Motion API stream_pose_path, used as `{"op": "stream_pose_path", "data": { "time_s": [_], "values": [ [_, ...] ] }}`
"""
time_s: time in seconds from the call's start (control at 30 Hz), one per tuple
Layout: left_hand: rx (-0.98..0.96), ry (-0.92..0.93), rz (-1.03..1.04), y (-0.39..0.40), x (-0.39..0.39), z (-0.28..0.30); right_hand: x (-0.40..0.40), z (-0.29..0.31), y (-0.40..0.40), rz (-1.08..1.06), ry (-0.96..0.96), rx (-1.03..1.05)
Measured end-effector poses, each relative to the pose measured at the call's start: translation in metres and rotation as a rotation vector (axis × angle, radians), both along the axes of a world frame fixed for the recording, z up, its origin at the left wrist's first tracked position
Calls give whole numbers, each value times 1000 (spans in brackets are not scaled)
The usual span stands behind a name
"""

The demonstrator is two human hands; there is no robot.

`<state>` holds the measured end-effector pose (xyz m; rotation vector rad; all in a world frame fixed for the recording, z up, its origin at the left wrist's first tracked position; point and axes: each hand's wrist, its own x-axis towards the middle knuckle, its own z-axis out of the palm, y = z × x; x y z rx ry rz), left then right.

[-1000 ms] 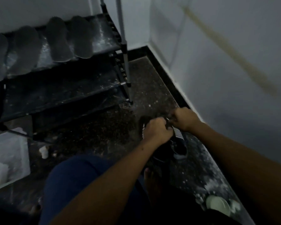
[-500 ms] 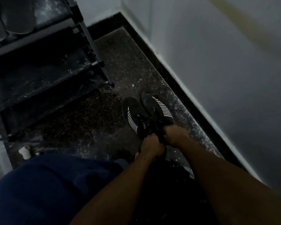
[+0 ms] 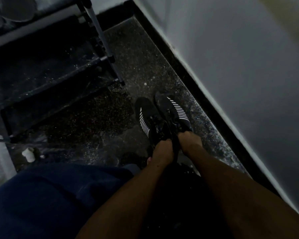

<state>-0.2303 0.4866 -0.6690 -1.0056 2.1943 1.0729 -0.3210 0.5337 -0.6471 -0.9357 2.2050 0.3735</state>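
Where the dark speckled stone floor (image 3: 141,54) meets the black skirting strip (image 3: 207,104) of the pale painted wall (image 3: 248,66), just right of the frame's centre, we record two shoes set side by side, toes toward the top of the frame. The rack-side black fabric sneaker with white slanted stripes (image 3: 146,116) lies to the left. Close against it is the wall-side black fabric sneaker with white slanted stripes (image 3: 173,107), which sits just beside the skirting. The left hand (image 3: 162,152) is closed, fingers curled over the heel end of the rack-side sneaker. The right hand (image 3: 190,141) is likewise closed on the heel end of the wall-side sneaker. The fingertips are lost in shadow behind the knuckles, so we cannot tell how deep either grip goes. In the upper left stands a black metal shoe rack with a grey upright tube (image 3: 50,73), its foot near the sneakers' toes but apart from them. At the lower left we find a knee in dark blue cloth (image 3: 50,195). Beyond it, a small white cylindrical fitting (image 3: 28,153) lies on the floor.
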Motion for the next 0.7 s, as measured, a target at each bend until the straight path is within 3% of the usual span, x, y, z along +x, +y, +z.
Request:
{"op": "stream_pose_path", "data": {
  "time_s": [0.33,0.5,0.6,0.7],
  "values": [
    [-47,186,237,-56,-4,94,-24,92,-70,214,36,5],
    [41,230,355,-100,3,193,-13,205,-122,377,34,127],
    [130,260,318,-119,17,270,4,276,-141,355,-22,204],
    [86,315,196,-133,40,351,19,355,-156,349,-62,161]
  ]
}}
